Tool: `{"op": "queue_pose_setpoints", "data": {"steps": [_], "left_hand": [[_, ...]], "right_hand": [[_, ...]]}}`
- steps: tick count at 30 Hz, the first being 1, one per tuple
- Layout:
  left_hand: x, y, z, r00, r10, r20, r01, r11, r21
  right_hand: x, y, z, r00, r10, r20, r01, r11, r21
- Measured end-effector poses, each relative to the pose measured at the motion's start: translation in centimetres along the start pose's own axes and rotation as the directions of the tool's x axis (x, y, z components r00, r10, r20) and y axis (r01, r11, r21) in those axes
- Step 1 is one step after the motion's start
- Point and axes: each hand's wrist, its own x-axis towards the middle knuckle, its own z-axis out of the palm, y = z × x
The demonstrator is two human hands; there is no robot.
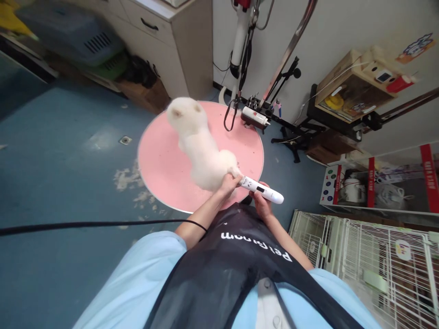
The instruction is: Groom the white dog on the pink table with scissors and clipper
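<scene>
A fluffy white dog (202, 151) stands on a round pink grooming table (161, 160), its head away from me and its rump toward me. My left hand (229, 183) is closed on a small part at the dog's rear; whether it is the tail or a hind leg, I cannot tell. In my right hand (262, 203) is a white pet clipper (262, 189) with a dark panel on its body. The clipper's head points left and reaches the dog's rear beside my left fingers.
Loose white fur (128, 178) lies on the blue floor left of the table. A black loop lead (231, 114) hangs by the table's far edge, near a white bottle (255, 116). Wire cages (353, 246) stand at right, cabinets (192, 45) behind. A black cable (103, 224) crosses from the left.
</scene>
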Motion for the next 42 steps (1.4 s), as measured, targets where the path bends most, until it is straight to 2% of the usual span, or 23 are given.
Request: {"op": "queue_pose_setpoints", "data": {"steps": [4, 6, 10, 14, 16, 19, 24, 26, 31, 35, 39, 41, 42], "left_hand": [[-0.2, 0.2, 0.5, 1.000, -0.003, -0.016, 0.003, 0.999, -0.040], [-0.1, 0.2, 0.8, 0.999, -0.024, -0.024, 0.022, 0.997, -0.073], [0.2, 0.1, 0.9, 0.999, -0.051, -0.019, 0.049, 0.992, -0.119], [0.4, 0.2, 0.5, 0.996, -0.091, -0.008, 0.090, 0.992, -0.085], [0.5, 0.4, 0.5, 0.995, -0.103, 0.014, 0.104, 0.988, -0.111], [0.3, 0.7, 0.8, 0.996, -0.092, 0.020, 0.094, 0.979, -0.179], [0.2, 0.7, 1.1, 0.998, -0.057, 0.034, 0.062, 0.984, -0.168], [0.2, 0.7, 1.1, 0.998, -0.045, 0.032, 0.050, 0.985, -0.166], [0.0, 0.8, 1.4, 0.999, -0.038, 0.028, 0.042, 0.983, -0.178], [-0.1, 1.2, 1.4, 0.998, -0.028, 0.055, 0.038, 0.982, -0.184], [-0.2, 1.4, 1.1, 0.997, -0.025, 0.075, 0.036, 0.988, -0.153], [-0.2, 1.4, 1.0, 0.998, 0.016, 0.058, -0.008, 0.991, -0.131], [-0.2, 1.4, 0.9, 0.998, 0.046, 0.048, -0.040, 0.992, -0.122]], "right_hand": [[-0.4, -0.8, 0.4, 0.985, -0.164, 0.043, 0.169, 0.970, -0.173], [-0.4, -0.9, 0.7, 0.975, -0.216, 0.055, 0.222, 0.955, -0.199], [-0.4, -1.1, 0.8, 0.954, -0.289, 0.077, 0.299, 0.930, -0.213], [-0.7, -1.4, 0.1, 0.938, -0.274, 0.212, 0.319, 0.921, -0.222], [-0.7, -1.4, -0.2, 0.914, -0.357, 0.195, 0.399, 0.881, -0.256], [-0.5, -1.2, 0.0, 0.843, -0.515, 0.157, 0.536, 0.776, -0.332], [0.3, -0.9, 0.9, 0.789, -0.585, 0.187, 0.609, 0.708, -0.358], [0.3, -0.9, 1.1, 0.792, -0.586, 0.173, 0.603, 0.704, -0.376], [0.1, -0.9, 1.2, 0.839, -0.526, 0.139, 0.533, 0.743, -0.404], [0.1, -1.3, 1.2, 0.854, -0.498, 0.150, 0.517, 0.787, -0.336], [-0.3, -3.4, 0.1, 0.888, -0.325, 0.324, 0.413, 0.874, -0.256], [-0.5, -4.7, -0.6, 0.857, -0.287, 0.429, 0.437, 0.845, -0.309], [-0.6, -5.3, -0.8, 0.831, -0.293, 0.473, 0.486, 0.796, -0.361]]}}
